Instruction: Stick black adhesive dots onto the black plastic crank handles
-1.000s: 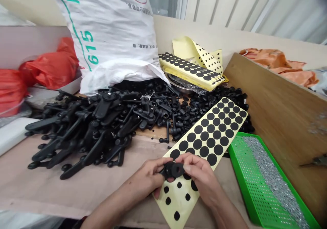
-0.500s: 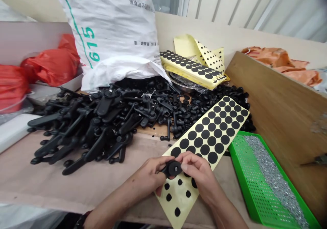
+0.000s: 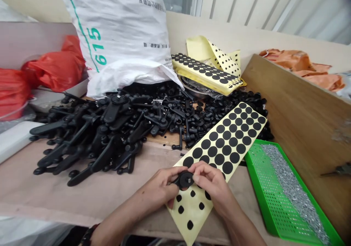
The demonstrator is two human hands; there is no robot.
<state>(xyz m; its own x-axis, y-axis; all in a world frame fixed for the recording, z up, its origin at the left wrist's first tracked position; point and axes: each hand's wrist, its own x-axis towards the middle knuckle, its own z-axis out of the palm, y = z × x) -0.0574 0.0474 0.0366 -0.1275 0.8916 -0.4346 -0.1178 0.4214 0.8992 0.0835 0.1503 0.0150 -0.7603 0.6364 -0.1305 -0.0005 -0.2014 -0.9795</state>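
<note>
A black crank handle (image 3: 185,179) is held over the sticker sheet, its round end facing up and showing a small light-coloured slot. My left hand (image 3: 161,187) is closed round the handle's left side, thumb below and fingers above. On the right edge of the round end, my right hand (image 3: 211,182) pinches with thumb and forefinger; whether a thin sticker is between them I cannot tell. Underneath lies a pale yellow sheet of round black stickers (image 3: 226,150). Its near end bears only small black dots.
A heap of black crank handles (image 3: 109,129) spreads to the left, with smaller black parts (image 3: 219,108) behind. At right sits a green tray (image 3: 263,202) of small shiny metal pieces, beside a wooden board (image 3: 296,129). Further back are a white sack (image 3: 123,26) and stacked sticker sheets (image 3: 203,70).
The round end has tilted slightly in my fingers, and its slot shows at a somewhat different angle. Both hands stay in nearly the same place; the view has shifted a little.
</note>
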